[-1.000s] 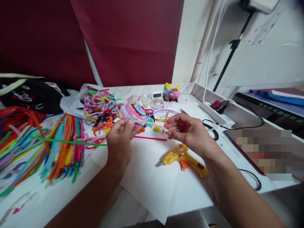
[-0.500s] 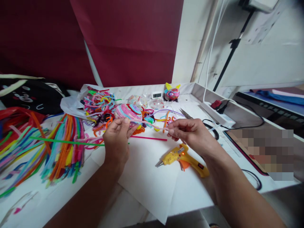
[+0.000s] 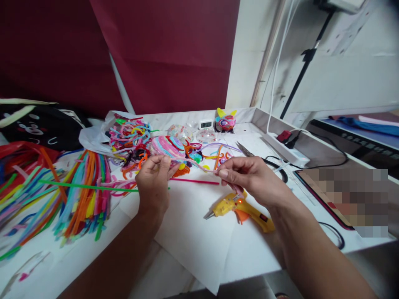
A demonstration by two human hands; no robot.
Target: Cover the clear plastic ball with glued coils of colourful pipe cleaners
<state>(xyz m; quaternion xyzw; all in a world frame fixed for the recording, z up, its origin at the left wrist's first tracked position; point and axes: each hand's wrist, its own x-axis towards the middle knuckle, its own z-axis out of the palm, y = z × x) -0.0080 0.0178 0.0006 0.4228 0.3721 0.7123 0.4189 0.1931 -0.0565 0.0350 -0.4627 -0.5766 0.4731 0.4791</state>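
Observation:
A pale pink pipe cleaner (image 3: 196,164) stretches between my two hands above the white paper. My left hand (image 3: 153,180) pinches its left end between thumb and fingers. The other end is pinched by my right hand (image 3: 241,176). Just behind my left fingers rests a round ball (image 3: 168,147) covered in pink, blue and red coiled strips. A yellow glue gun (image 3: 240,207) lies below my right hand, its small light glowing orange, nozzle pointing left. Under the held strand, a dark pink pipe cleaner (image 3: 196,181) lies flat, and a green one (image 3: 90,187) runs behind my left wrist.
Bundles of coloured pipe cleaners (image 3: 87,191) spread over the left. At the back are a tangled pile (image 3: 131,133), clear baubles (image 3: 205,136), a small clock (image 3: 205,124) and a horned figure (image 3: 225,120). Scissors (image 3: 245,149), a power strip (image 3: 288,149) and a tablet (image 3: 324,199) lie right.
My right fingers have shifted slightly and curl more around the pink pipe cleaner. My left hand and the glue gun stay in place.

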